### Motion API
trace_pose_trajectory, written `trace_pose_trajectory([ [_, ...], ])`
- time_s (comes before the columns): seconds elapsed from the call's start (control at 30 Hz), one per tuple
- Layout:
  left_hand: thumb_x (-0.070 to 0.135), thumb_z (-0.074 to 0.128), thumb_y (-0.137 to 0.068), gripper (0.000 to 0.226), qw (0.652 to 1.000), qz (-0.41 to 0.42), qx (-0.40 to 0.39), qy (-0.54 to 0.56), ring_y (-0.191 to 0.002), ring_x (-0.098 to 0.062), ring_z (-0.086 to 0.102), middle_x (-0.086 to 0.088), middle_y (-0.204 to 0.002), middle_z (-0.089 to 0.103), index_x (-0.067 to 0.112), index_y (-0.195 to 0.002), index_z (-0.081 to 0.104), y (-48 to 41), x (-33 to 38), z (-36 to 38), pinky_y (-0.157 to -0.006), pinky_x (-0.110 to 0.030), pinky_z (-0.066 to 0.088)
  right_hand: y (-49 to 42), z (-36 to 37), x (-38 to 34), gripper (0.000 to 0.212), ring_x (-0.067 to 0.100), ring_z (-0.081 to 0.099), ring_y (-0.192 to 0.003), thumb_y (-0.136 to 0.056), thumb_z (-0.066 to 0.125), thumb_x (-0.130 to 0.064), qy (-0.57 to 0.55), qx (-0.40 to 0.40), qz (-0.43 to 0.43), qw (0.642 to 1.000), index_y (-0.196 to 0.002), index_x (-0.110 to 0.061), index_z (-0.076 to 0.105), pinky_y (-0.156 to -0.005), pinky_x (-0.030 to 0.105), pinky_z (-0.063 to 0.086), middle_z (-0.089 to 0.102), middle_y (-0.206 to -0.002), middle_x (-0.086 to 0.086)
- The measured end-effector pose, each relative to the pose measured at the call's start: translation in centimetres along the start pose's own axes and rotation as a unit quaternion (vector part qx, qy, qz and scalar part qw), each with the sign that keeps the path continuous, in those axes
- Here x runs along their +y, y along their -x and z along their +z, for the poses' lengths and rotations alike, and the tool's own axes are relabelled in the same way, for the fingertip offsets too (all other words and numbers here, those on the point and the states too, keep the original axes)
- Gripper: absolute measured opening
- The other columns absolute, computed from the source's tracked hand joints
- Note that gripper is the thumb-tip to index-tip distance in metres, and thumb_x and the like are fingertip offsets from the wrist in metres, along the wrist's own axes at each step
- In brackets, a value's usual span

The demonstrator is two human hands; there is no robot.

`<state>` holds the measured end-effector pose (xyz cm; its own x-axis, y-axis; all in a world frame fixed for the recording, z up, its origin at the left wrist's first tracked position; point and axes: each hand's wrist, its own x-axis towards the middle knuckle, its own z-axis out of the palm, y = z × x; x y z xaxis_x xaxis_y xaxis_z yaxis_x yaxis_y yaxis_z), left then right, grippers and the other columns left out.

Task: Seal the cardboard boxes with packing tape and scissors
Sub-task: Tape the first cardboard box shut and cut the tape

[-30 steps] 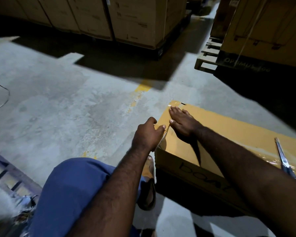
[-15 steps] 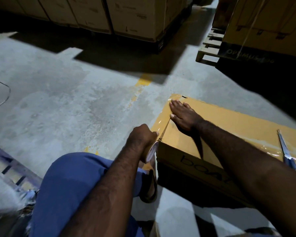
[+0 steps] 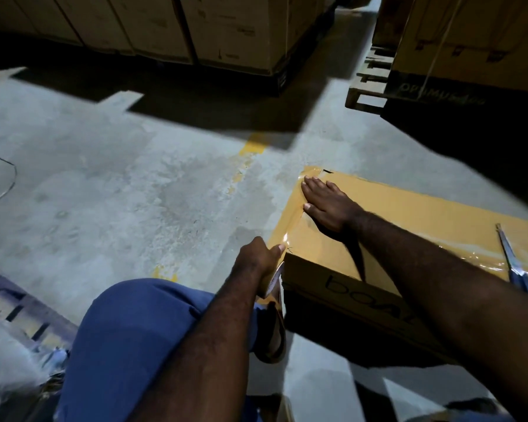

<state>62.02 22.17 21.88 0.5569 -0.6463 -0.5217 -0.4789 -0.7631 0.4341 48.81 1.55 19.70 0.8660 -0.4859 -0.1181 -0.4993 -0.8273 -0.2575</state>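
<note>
1. The cardboard box (image 3: 424, 220) is lying on the concrete floor (image 3: 134, 193) just to the right of my knee (image 3: 134, 330), flaps shut, so I cannot tell what is inside.
2. A glossy strip of packing tape (image 3: 288, 222) is running along the box's left top edge, from the far corner to the near one.
3. My right hand (image 3: 326, 205) is lying flat and open on the box top, its straight fingers pressing the tape down near the far corner.
4. My left hand (image 3: 256, 257) is gripping the tape roll (image 3: 274, 278) at the near corner, fingers curled round it (only the roll's pale rim is showing), one fingertip touching the box edge.
5. The scissors (image 3: 514, 264) are resting on the box top well to the right, lying on a second clear strip, with no hand on them.
6. Closed stacked cartons (image 3: 226, 28) are standing at the back, and a big carton (image 3: 470, 41) is sitting on a wooden pallet (image 3: 366, 86) at the right.
</note>
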Motion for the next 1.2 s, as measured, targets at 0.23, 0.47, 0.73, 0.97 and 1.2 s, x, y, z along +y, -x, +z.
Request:
trace_pose_trajectory([
  [0.23, 0.057, 0.043, -0.102, 0.064, 0.998, -0.005, -0.051, 0.044, -0.124, -0.036, 0.055, -0.019, -0.142, 0.053, 0.011, -0.146, 0.037, -0.3, -0.6, 0.6, -0.093, -0.041, 0.046, -0.2, -0.2, -0.1, 0.066, 0.02, -0.004, -0.157, -0.11, 0.024, -0.045, 0.021, -0.018, 0.003, 1.0, -0.164, -0.013, 0.002, -0.124, 0.037, -0.003, -0.003, -0.171, 0.007],
  [0.47, 0.038, 0.066, -0.096, 0.072, 0.986, 0.143, 0.084, -0.035, -0.138, -0.035, 0.039, -0.014, -0.153, 0.033, 0.019, -0.155, 0.029, -0.3, 1.7, 0.3, -0.108, -0.047, 0.043, -0.1, -0.3, -0.3, 0.068, 0.022, -0.005, -0.157, -0.109, 0.022, -0.048, 0.042, -0.03, 0.009, 0.999, -0.163, -0.012, 0.001, -0.125, 0.041, -0.001, -0.004, -0.171, 0.008],
  [0.73, 0.011, 0.055, -0.101, 0.064, 0.953, 0.295, 0.068, 0.008, -0.146, -0.027, 0.036, -0.012, -0.161, 0.032, 0.005, -0.157, 0.024, -1.6, 6.3, 1.9, -0.115, -0.036, 0.035, 1.1, 0.3, -0.2, 0.072, 0.023, -0.001, -0.158, -0.105, 0.012, -0.052, 0.043, -0.014, -0.005, 0.999, -0.163, -0.011, 0.006, -0.125, 0.043, 0.003, 0.001, -0.171, 0.009],
  [0.97, 0.02, 0.047, -0.106, 0.045, 0.962, 0.243, 0.115, 0.054, -0.128, -0.031, 0.053, -0.013, -0.142, 0.055, 0.006, -0.148, 0.04, -3.3, 7.3, 2.0, -0.094, -0.035, 0.045, 1.1, 0.1, 0.0, 0.072, 0.023, -0.002, -0.158, -0.107, 0.017, -0.054, 0.037, -0.022, -0.006, 0.999, -0.163, -0.012, 0.005, -0.125, 0.041, 0.001, 0.0, -0.171, 0.009],
  [1.2, 0.018, 0.041, -0.106, 0.035, 0.972, 0.174, 0.037, 0.151, -0.127, -0.032, 0.054, -0.015, -0.138, 0.06, 0.008, -0.137, 0.056, -5.6, 8.6, 0.9, -0.09, -0.031, 0.041, 1.1, 0.1, 0.2, 0.087, 0.019, -0.004, -0.157, -0.094, 0.001, -0.065, 0.006, -0.024, -0.001, 1.0, -0.164, -0.014, 0.005, -0.126, 0.041, -0.001, -0.001, -0.171, 0.005],
])
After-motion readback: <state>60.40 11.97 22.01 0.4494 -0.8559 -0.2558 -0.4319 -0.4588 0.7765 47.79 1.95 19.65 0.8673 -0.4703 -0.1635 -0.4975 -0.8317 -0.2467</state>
